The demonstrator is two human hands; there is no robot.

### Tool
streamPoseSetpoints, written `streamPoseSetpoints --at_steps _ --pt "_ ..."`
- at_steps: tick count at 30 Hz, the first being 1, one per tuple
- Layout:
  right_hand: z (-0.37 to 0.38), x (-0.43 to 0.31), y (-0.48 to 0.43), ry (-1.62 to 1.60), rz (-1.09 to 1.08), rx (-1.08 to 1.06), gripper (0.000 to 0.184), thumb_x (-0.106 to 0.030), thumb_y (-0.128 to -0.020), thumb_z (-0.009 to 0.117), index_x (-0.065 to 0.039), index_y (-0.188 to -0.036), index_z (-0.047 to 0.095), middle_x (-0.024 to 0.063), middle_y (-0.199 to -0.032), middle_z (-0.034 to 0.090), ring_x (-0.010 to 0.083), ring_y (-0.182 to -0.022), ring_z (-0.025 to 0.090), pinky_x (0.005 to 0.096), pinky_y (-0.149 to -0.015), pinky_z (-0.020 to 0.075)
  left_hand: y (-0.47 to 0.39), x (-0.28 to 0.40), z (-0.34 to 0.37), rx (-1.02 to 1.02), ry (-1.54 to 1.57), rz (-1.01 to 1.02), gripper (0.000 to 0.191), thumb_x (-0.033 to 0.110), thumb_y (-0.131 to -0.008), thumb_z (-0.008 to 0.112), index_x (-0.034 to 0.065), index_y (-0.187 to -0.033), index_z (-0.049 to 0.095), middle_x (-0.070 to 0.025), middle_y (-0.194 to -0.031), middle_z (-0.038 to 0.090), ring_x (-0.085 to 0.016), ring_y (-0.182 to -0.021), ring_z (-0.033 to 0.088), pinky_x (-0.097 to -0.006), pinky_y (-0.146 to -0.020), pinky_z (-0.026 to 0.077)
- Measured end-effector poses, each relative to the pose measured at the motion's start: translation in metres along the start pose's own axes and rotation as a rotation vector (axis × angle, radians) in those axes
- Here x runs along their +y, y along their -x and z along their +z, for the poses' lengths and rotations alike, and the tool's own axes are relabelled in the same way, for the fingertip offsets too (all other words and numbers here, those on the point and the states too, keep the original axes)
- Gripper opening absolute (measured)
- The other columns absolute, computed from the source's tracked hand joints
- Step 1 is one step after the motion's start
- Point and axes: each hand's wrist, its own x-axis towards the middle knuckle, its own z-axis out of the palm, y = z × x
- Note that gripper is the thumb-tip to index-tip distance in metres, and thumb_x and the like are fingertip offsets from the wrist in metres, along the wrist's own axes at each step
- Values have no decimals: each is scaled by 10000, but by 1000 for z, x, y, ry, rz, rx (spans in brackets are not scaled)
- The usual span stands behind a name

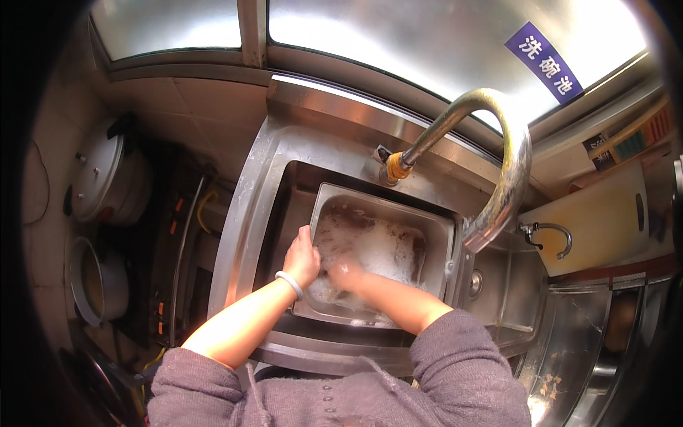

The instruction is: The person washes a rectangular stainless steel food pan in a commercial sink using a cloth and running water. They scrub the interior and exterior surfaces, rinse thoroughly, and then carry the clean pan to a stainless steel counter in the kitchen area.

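A deep rectangular stainless steel pan rests in the left basin of a steel sink, slightly turned. Murky water and white suds cover its bottom. My left hand, with a white bangle at the wrist, grips the pan's left rim, fingers pointing up along it. Down inside the pan, at the lower left, my right hand is blurred against the suds. Its fingers are partly hidden, and whether they hold anything cannot be made out.
A tall curved faucet arches over the basin's right side. To the right are a smaller basin, a cutting board and a small tap. At left stand a lidded pot and an open pot. Frosted windows line the back.
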Motion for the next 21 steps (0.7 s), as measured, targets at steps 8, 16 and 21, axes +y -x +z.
streamPoseSetpoints --at_steps 8,16,21 --pt "-4 42 -19 -341 300 120 387 -77 -734 484 -1 -1112 523 208 -1150 500 337 -1069 483 403 -903 393 -3 1 -6 -77 -19 7 459 14 -767 460 -73 -1189 302 -330 -1046 498 -445 -979 489 -451 -857 400" --pt "43 94 79 -545 649 -91 375 -121 -732 515 48 -1066 543 227 -1040 565 360 -1022 511 400 -913 386 0 1 -2 41 -54 28 390 18 -746 475 -45 -1119 384 -277 -880 570 -431 -827 545 -468 -752 437" --pt "45 83 110 -160 615 -132 313 -207 -738 501 23 -915 620 216 -1022 583 324 -945 568 384 -899 386 -1 -2 3 67 -71 21 411 31 -737 492 -9 -1131 385 -240 -883 574 -402 -842 542 -484 -784 400"
